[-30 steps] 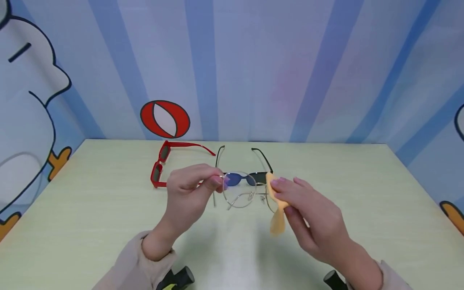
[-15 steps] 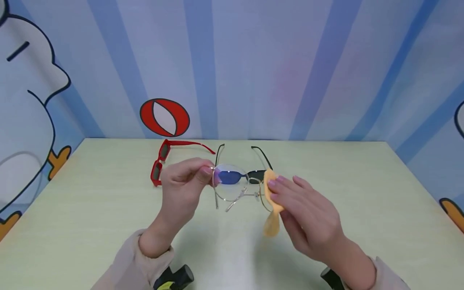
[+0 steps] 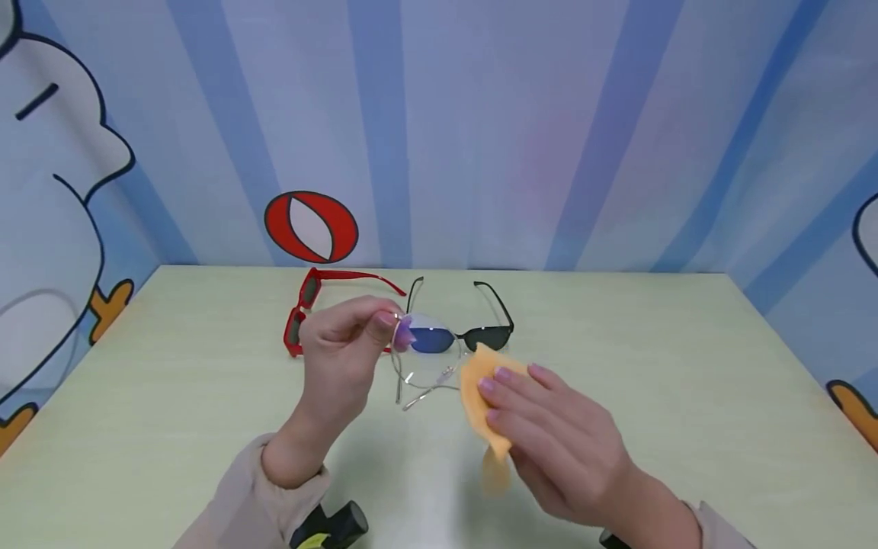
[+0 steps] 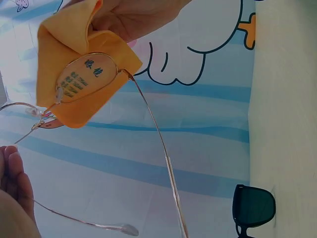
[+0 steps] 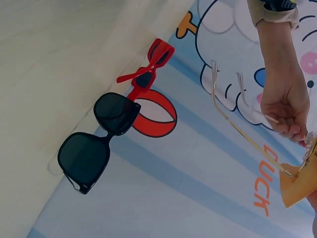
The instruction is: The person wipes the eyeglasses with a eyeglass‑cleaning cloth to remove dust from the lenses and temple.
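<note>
In the head view my left hand (image 3: 343, 358) pinches a pair of thin metal-framed eyeglasses (image 3: 425, 385) at one end, held above the table with the temples unfolded. My right hand (image 3: 569, 435) holds an orange cleaning cloth (image 3: 480, 389) between fingers and thumb, over the other lens, which the cloth hides there. From the left wrist view, the cloth (image 4: 79, 116) lies behind that round lens (image 4: 86, 79), and dark printing shows through it. The right wrist view shows the left hand (image 5: 287, 106) beside a long temple (image 5: 247, 136).
Black sunglasses (image 3: 488, 337) stand on the pale table (image 3: 652, 366) behind the eyeglasses, temples unfolded. Red sunglasses (image 3: 302, 293) sit to their left, partly hidden by the left hand. A blue striped backdrop (image 3: 473, 137) with cartoon figures rises at the table's back edge.
The right hand and cloth have shifted left and downward, and the cloth now faces the camera more broadly. My left hand has drifted slightly left with the eyeglasses, which have tilted.
</note>
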`<state>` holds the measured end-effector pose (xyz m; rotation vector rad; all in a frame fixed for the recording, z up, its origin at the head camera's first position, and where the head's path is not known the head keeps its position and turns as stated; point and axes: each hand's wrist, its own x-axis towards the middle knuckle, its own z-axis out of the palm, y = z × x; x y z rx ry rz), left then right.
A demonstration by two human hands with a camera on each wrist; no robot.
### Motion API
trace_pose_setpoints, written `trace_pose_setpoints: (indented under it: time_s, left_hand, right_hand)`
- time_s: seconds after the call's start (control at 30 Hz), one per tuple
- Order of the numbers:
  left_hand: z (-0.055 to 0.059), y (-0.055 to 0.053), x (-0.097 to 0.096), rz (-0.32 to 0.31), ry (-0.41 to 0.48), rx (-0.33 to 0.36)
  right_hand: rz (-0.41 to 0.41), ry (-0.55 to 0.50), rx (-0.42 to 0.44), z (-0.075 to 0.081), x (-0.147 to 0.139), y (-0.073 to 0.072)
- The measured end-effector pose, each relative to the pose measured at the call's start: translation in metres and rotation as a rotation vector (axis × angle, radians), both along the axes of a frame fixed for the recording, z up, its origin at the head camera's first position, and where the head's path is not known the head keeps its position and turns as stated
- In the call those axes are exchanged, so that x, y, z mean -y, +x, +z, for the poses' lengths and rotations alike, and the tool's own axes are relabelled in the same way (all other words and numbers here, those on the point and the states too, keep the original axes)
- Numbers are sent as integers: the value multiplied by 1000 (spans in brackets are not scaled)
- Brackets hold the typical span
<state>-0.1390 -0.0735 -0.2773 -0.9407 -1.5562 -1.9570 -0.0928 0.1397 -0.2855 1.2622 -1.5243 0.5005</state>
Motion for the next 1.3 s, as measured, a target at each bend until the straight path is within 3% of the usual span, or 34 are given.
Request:
trace_pose_setpoints:
  time_s: [0.1, 0.33, 0.53, 0.77, 0.9, 1.2, 1.3]
  left_hand:
    - [0, 0, 1, 11, -6, 7]
    - [-1, -2, 0, -14, 54, 19]
    - [-2, -3, -4, 10, 58, 28]
    - [-1, -4, -3, 8, 81, 53]
    - [-3, -2, -6, 12, 60, 63]
    - [-4, -4, -6, 30, 52, 44]
    - [-4, -4, -7, 17, 61, 42]
  right_hand:
    - [-4, 55, -26, -2, 1, 0]
    - [-32, -64, 131, -6, -6, -2]
    - [29, 35, 53, -8, -1, -2]
    - [10, -2, 188, -10, -4, -2]
    - [66, 65, 121, -10, 3, -3]
    - [83, 82, 164, -12, 1, -1]
    - [124, 130, 105, -9, 6, 0]
